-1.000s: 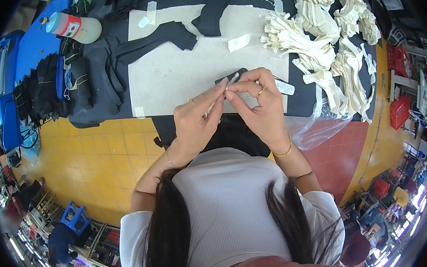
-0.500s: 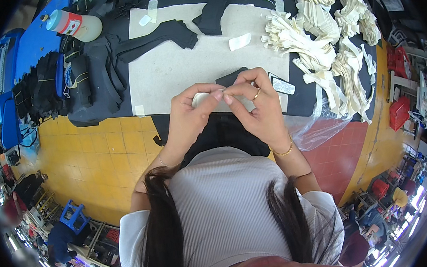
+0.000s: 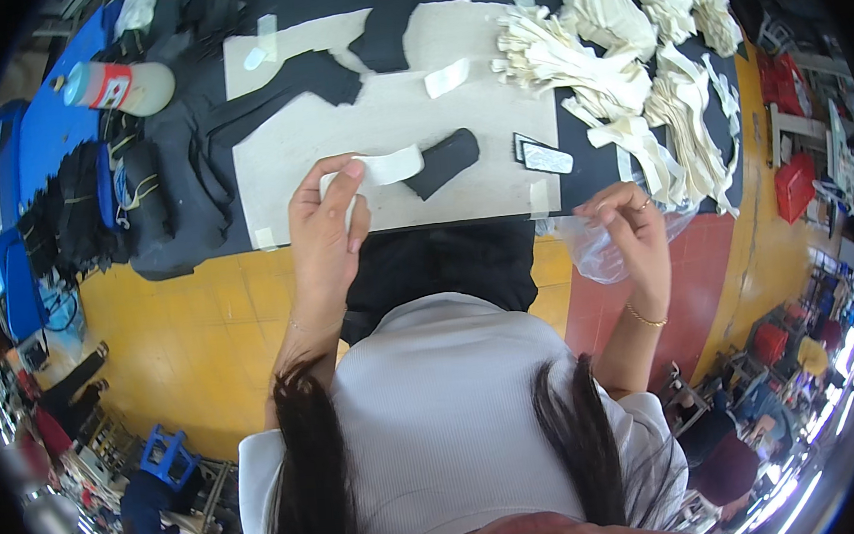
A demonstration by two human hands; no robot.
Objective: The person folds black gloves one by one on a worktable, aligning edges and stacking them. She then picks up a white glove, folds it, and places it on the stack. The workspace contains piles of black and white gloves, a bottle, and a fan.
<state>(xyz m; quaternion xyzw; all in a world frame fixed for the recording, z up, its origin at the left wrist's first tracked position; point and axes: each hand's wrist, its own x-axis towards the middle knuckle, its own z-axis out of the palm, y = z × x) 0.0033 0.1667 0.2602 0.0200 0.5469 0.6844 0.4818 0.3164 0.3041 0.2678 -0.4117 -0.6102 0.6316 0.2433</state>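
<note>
My left hand (image 3: 327,210) is closed on a white fabric strip (image 3: 391,165), gripped between thumb and fingers. The strip's free end stretches right and overlaps a short black fabric piece (image 3: 451,161) lying on the light grey sheet (image 3: 336,136). Off to the right, beyond the table's front edge, my right hand (image 3: 633,236) is lifted with its thumb and fingertips pinched together; whatever they may hold is too small to make out. It is over a clear plastic bag (image 3: 595,257). Two small cards or templates (image 3: 545,156) lie between the hands, farther back on the table.
Heaps of cream fabric strips (image 3: 621,61) cover the table's right side. Dark fabric pieces (image 3: 178,166) and tied black bundles (image 3: 145,184) are at the left, with a bottle (image 3: 122,87) behind them. A small white piece (image 3: 446,79) lies on the sheet.
My hands were together at the sheet's front edge and are now apart. The right moved right and nearer to me; the left moved slightly left, with the white strip now showing extended.
</note>
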